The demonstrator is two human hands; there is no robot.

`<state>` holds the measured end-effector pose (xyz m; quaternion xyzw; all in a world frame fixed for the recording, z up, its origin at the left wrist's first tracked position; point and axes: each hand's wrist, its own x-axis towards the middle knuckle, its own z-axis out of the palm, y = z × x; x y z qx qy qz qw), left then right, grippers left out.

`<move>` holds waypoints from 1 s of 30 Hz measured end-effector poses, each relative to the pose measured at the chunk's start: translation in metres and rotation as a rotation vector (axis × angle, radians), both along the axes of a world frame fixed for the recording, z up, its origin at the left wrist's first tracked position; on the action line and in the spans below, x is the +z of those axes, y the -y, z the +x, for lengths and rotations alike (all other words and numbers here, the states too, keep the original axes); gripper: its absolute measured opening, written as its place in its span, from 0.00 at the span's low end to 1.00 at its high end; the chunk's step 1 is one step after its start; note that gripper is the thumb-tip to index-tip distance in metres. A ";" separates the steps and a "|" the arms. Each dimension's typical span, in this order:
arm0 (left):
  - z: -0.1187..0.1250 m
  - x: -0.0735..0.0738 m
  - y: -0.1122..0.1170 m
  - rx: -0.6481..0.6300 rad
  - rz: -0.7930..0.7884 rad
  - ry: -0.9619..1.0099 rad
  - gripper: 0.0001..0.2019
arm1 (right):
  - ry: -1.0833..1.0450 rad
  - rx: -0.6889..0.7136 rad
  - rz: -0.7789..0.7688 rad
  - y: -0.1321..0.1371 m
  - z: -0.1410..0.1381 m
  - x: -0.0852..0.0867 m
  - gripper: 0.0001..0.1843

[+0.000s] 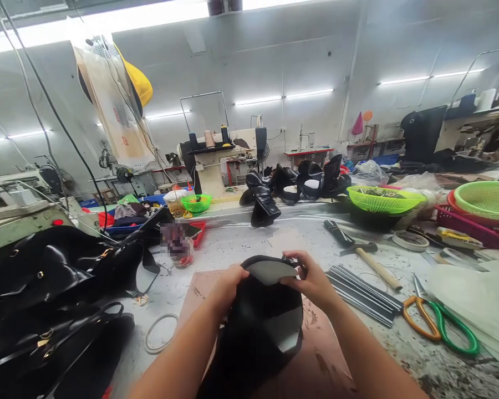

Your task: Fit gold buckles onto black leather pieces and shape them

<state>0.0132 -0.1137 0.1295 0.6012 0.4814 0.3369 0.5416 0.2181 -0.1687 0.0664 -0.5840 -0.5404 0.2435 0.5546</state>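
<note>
A black bag piece [260, 338] with grey patches on its surface stands in front of me over a pinkish board [195, 293]. My left hand [232, 285] grips its upper left edge, the thumb on the near face and the other fingers mostly hidden behind it. At the upper right edge, my right hand [310, 277] pinches the rim between thumb and fingers. A pale sheet [285, 239] lies just beyond the piece. Grey-black strips [363, 293] are fanned out to the right of my right hand.
Orange-and-green-handled scissors [436, 321], a hammer [378, 269] and a tape roll [410, 241] lie at right, near a green basket [385, 200]. Black bags [58, 266] crowd the left. Small black leather pieces [264, 199] stand at the back before a sewing machine [220, 158].
</note>
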 end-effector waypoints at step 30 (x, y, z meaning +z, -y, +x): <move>0.008 0.014 0.029 -0.128 0.411 -0.106 0.10 | 0.126 -0.166 0.001 0.013 -0.040 0.030 0.17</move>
